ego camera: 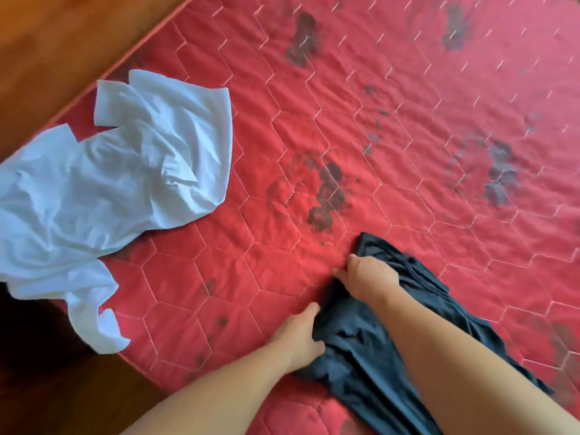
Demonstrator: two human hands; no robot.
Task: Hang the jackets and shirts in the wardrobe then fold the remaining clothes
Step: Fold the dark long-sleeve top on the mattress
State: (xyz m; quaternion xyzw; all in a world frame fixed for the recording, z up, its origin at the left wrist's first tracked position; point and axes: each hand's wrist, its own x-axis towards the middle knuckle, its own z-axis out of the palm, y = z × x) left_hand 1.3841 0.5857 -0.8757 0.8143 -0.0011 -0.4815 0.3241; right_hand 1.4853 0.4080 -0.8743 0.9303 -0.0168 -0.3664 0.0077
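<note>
A dark blue-grey garment (354,350) lay rumpled on the near part of a red quilted mattress (314,105), running from about the middle of the near half down towards the bottom edge of the view. What kind of garment it was could not be told from its folds. Both bare forearms reached in from the bottom, and both worked on its left edge.

The left grip (298,334) was at the nearer stretch of that edge. Its thumb lay along the top of the cloth and its fingers were tucked out of sight beneath the fold, pinching the fabric between them. The right grip (367,274) sat further up, near the garment's far corner. Its fingers curled down over the edge and clenched the cloth against the mattress, and its forearm crossed above the garment's middle and hid part of it.

Well apart to the left, a white T-shirt (125,171) lay crumpled near the mattress's left border, one sleeve spread towards the far side. Its lower end trailed over the mattress's corner — part of it hung past the edge, over the floor.

The mattress cover was stitched in pale hexagons and carried several dark, blotchy stains, the largest just beyond the dark garment. A brown wooden floor (62,42) showed along the upper left and again at the lower left, where it fell into shadow.
</note>
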